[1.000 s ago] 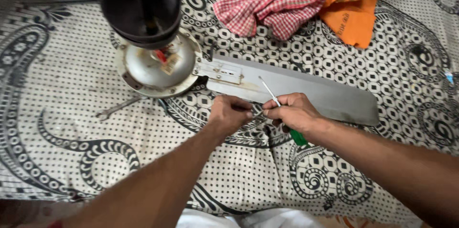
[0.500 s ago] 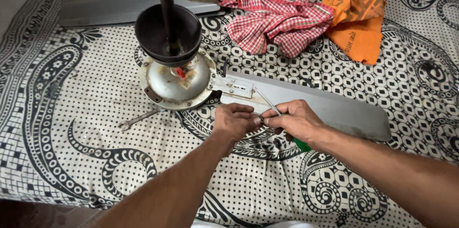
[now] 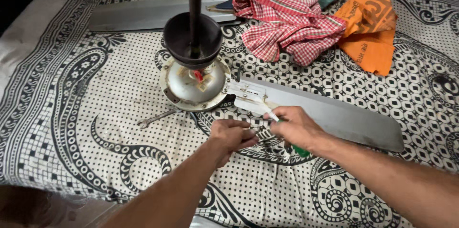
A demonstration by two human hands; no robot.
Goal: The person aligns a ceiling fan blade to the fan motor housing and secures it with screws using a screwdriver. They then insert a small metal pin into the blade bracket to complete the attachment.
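So far, as I read it, the ceiling fan motor (image 3: 195,84) sits upside-up on the patterned bedsheet (image 3: 71,113) with one grey blade (image 3: 330,115) joined to it through a pale metal bracket (image 3: 247,93). A second blade (image 3: 153,13) lies loose at the far side of the motor, touching nothing on the hub, so I judge the blade work roughly partway: one on the hub, at least one off.

My right hand (image 3: 297,127) is curled tight around a green-handled screwdriver (image 3: 300,150); its shaft pokes out past my knuckles toward the bracket, the tip just beside the bracket's near edge rather than seated in a screw, as far as I can tell. My left hand (image 3: 232,135) has its fingertips pinched together right next to the right one; whatever small part it may hold is too tiny to make out.

A spanner (image 3: 158,118) lies flat on the sheet near the motor's rim, untouched. The checked red cloth (image 3: 287,17) and orange bag (image 3: 370,29) sit well apart beyond the blade.
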